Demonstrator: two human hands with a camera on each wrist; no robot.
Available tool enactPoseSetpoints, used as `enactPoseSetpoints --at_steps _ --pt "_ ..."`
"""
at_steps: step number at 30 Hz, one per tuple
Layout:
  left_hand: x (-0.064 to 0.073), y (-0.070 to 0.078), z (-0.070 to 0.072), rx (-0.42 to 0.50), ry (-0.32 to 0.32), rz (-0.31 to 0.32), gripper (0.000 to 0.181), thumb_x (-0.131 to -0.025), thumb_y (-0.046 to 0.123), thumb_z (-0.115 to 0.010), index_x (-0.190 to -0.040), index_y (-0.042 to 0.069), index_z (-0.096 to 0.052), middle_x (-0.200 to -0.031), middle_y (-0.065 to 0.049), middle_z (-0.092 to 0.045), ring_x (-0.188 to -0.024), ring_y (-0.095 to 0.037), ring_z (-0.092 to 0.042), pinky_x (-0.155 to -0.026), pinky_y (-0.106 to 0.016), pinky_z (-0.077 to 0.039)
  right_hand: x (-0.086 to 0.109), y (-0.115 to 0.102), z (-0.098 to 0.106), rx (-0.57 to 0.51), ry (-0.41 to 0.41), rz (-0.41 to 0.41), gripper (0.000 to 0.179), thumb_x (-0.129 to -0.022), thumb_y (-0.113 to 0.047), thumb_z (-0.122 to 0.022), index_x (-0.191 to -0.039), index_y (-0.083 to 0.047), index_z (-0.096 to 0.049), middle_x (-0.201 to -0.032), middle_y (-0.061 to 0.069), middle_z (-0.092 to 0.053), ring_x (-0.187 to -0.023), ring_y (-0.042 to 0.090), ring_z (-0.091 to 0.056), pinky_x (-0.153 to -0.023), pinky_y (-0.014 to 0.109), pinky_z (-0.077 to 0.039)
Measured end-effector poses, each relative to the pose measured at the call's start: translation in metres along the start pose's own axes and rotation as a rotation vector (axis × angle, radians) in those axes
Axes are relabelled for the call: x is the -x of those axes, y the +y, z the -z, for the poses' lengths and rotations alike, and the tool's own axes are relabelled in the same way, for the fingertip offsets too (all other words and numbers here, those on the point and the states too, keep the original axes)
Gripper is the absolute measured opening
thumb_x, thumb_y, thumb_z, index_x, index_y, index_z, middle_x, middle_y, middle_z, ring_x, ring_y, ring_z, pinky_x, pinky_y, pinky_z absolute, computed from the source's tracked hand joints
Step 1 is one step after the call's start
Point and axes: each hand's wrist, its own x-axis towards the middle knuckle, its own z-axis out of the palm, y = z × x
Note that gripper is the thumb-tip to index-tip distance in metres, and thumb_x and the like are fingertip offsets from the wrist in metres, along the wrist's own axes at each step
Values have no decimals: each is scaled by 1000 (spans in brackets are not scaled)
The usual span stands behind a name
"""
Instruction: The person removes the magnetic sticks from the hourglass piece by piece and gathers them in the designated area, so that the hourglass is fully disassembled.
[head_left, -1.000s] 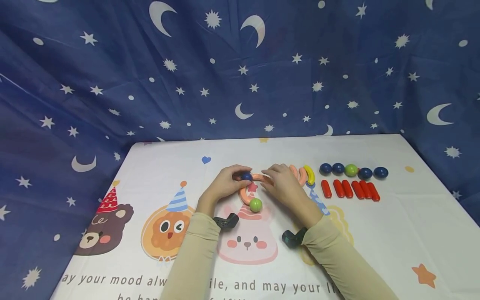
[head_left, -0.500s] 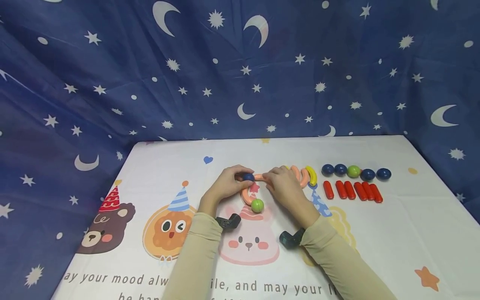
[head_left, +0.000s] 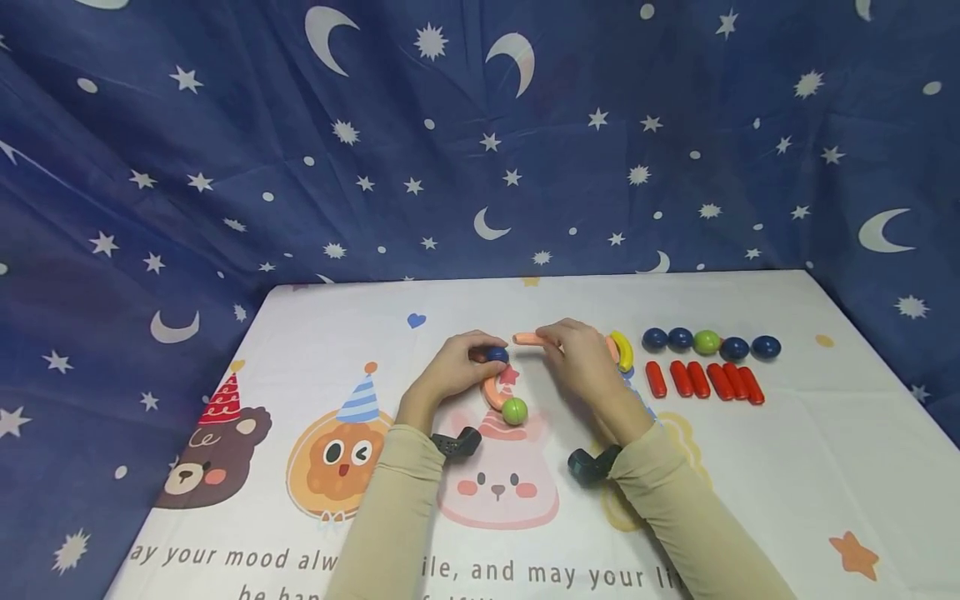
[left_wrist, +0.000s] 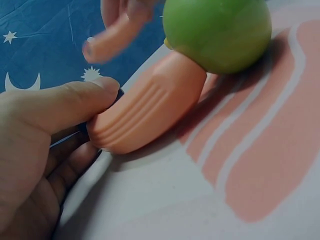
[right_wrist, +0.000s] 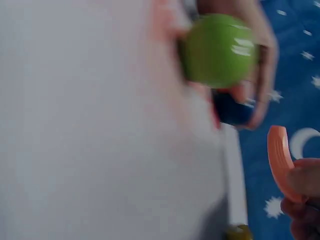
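Note:
My left hand [head_left: 450, 371] pinches a dark blue ball [head_left: 497, 354] between thumb and fingers. A curved, ridged orange piece [left_wrist: 150, 107] runs from that ball to a green ball [head_left: 514, 411] at its near end. The left thumb lies right at the orange piece's end in the left wrist view. My right hand [head_left: 581, 354] pinches another curved orange piece [right_wrist: 281, 157] by one end. Its free end points left, with a gap between it and the blue ball.
Beside the right hand lie a yellow curved piece [head_left: 622, 352] and orange ones [head_left: 612, 350] partly hidden by it. Farther right, several blue balls [head_left: 735, 348] and a green one [head_left: 707, 342] form a row above several red sticks [head_left: 656, 379]. A starry curtain [head_left: 420, 183] hangs behind the table.
The orange piece in my right hand has come away from the blue ball, moving up and slightly right. My left hand keeps its place on the blue ball.

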Motion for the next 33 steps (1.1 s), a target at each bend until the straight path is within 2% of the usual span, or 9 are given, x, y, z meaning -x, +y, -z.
enactPoseSetpoints --at_steps 4,9,12,14,17,20,27,33 --pt "0 -3 0 4 -2 17 35 -84 28 -72 -117 19 -67 -114 4 -64 -95 -11 -60 -86 -29 -51 -5 6 17 -155 -6 -114 24 -86 -15 -70 -109 -9 -71 -101 10 -66 -86 25 -63 -70 37 -53" --pt "1 -5 0 14 -3 22 35 -84 28 -73 -117 20 -67 -115 4 -64 -94 -11 -60 -85 -29 -51 -7 15 30 -341 -96 -288 30 -90 -22 -66 -118 -14 -65 -102 9 -61 -70 25 -59 -45 29 -48" --pt "1 -4 0 27 -1 26 35 -83 27 -73 -117 20 -67 -115 4 -64 -95 -12 -61 -86 -29 -51 -7 19 29 -384 -123 -375 32 -88 -30 -68 -116 -16 -61 -100 7 -63 -71 25 -59 -43 27 -47" --pt "2 -4 0 35 0 31 35 -83 27 -73 -117 20 -67 -115 4 -63 -95 -12 -60 -86 -29 -51 -8 22 26 -399 -129 -403 32 -86 -33 -70 -110 -15 -60 -96 8 -65 -68 27 -59 -44 27 -47" --pt "2 -3 0 40 2 38 36 -83 27 -73 -118 20 -67 -115 4 -63 -96 -12 -60 -86 -29 -51 -7 27 17 -392 -131 -400 29 -84 -36 -71 -103 -15 -63 -92 7 -67 -65 25 -59 -46 26 -47" --pt "2 -2 -1 40 3 36 35 -83 26 -73 -117 20 -67 -115 4 -64 -97 -12 -60 -87 -29 -50 -5 32 7 -361 -122 -355 27 -85 -36 -70 -100 -14 -67 -89 6 -69 -67 21 -59 -51 26 -48" --pt "2 2 -1 51 -1 35 35 -83 26 -73 -117 19 -67 -116 3 -64 -98 -13 -60 -88 -30 -50 -4 37 -7 -156 -31 -217 30 -86 -33 -69 -105 -9 -72 -89 7 -71 -78 20 -62 -68 33 -50" --pt "1 1 0 40 -8 44 36 -83 27 -73 -118 21 -67 -117 4 -63 -99 -13 -59 -89 -30 -50 -6 36 -10 -45 -27 -212 30 -86 -32 -70 -105 -10 -70 -91 8 -71 -79 22 -62 -71 37 -50"
